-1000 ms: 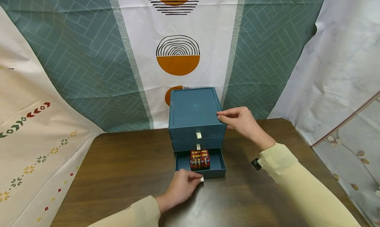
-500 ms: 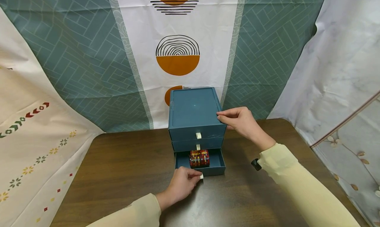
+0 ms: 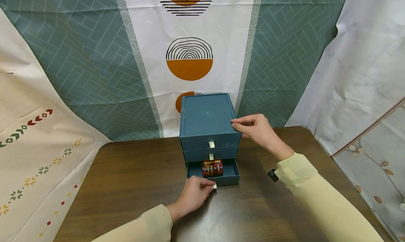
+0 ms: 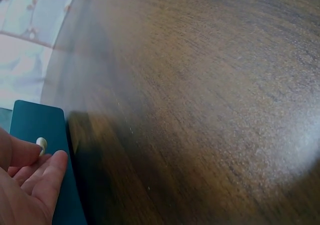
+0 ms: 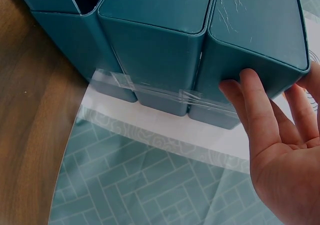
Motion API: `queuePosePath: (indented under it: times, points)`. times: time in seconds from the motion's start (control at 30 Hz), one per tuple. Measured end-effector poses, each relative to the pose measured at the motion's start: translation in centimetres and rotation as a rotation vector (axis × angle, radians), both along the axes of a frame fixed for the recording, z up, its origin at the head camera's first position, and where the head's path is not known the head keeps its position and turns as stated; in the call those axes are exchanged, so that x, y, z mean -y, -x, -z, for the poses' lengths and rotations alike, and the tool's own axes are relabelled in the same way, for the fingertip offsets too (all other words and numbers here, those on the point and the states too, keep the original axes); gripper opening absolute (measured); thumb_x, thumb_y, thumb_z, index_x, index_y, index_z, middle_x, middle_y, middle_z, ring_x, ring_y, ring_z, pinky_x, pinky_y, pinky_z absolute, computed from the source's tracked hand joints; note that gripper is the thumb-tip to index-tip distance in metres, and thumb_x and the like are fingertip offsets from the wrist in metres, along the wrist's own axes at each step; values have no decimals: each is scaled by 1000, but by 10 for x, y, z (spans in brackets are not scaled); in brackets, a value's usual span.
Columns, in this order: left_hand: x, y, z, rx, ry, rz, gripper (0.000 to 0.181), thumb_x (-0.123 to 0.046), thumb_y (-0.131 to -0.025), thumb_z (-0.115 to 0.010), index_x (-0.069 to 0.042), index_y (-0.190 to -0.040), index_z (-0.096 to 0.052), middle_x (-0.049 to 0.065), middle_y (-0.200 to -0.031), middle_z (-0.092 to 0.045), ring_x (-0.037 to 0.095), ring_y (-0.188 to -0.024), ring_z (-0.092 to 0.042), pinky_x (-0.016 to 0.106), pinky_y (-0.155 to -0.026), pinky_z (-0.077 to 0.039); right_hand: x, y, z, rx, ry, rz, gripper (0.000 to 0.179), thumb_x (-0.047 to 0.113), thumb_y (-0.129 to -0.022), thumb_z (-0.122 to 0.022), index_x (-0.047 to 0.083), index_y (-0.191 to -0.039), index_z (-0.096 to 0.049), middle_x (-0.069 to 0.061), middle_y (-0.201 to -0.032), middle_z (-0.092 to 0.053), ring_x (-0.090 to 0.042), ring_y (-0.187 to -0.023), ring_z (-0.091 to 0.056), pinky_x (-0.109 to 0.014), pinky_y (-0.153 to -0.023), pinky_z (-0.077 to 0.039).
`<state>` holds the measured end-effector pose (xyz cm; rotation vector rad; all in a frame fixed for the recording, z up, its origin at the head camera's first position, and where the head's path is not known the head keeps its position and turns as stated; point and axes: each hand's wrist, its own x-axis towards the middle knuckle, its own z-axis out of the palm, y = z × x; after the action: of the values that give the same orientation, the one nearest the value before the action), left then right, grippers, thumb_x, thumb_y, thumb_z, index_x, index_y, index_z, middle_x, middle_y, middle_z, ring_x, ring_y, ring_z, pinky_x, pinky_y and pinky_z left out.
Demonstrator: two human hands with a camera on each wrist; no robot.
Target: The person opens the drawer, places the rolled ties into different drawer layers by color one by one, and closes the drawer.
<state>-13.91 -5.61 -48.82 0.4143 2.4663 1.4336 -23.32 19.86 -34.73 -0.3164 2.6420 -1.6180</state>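
Observation:
A blue drawer cabinet [image 3: 207,115] with three stacked drawers stands on the table. Its bottom drawer [image 3: 232,180] is pulled partway out and has a red, yellow and blue patterned roll-shaped thing [image 3: 212,168] inside. My left hand [image 3: 193,194] pinches the white pull tab [image 4: 42,144] on that drawer's front between thumb and finger. At the cabinet's top right edge, my right hand [image 3: 257,129] holds on, with fingers [image 4: 42,180] of the left hand seen close up in the left wrist view. In the right wrist view, the right fingers [image 5: 257,105] press the cabinet's side.
Both upper drawers are closed, each with a white tab [image 3: 211,144] in front. The brown wooden table [image 3: 136,171] extends around the cabinet. Patterned cloths hang behind it [image 3: 95,59] and at both sides. Clear tape [image 5: 155,92] runs across the cabinet's side.
My left hand has pushed the bottom drawer slightly inward, and the patterned thing has moved back with it. My right hand has stayed in place on the cabinet.

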Motion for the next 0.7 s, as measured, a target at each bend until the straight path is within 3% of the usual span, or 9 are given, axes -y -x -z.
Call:
queuePosePath:
  times: [0.27,0.47,0.7]
  points:
    - [0,3,1,-16,2,-2,15,-11,-88,-64,-9,-99,-74,1,-94,-73,3,-62,-60,19,-54,-52,0,0,0,5,-3,0,32,45,-81,-69,27,-107,-72,1,-112,-69,-14,-99,-65,-39,-76,-57]
    - [-1,6,3,-48,15,-11,15,-11,-88,-64,-10,-98,-74,2,-96,-73,1,-72,-62,17,-60,-53,0,0,0,6,-2,1,32,45,-81,-69,27,-107,-72,2,-112,-68,-14,-99,-65,-39,-75,-57]
    - [-1,9,4,-37,3,-16,15,-10,-88,-64,-10,-98,-74,2,-96,-73,2,-68,-62,18,-58,-53,0,0,0,14,8,-2,33,44,-81,-69,26,-109,-71,1,-113,-68,-15,-100,-65,-42,-79,-56]
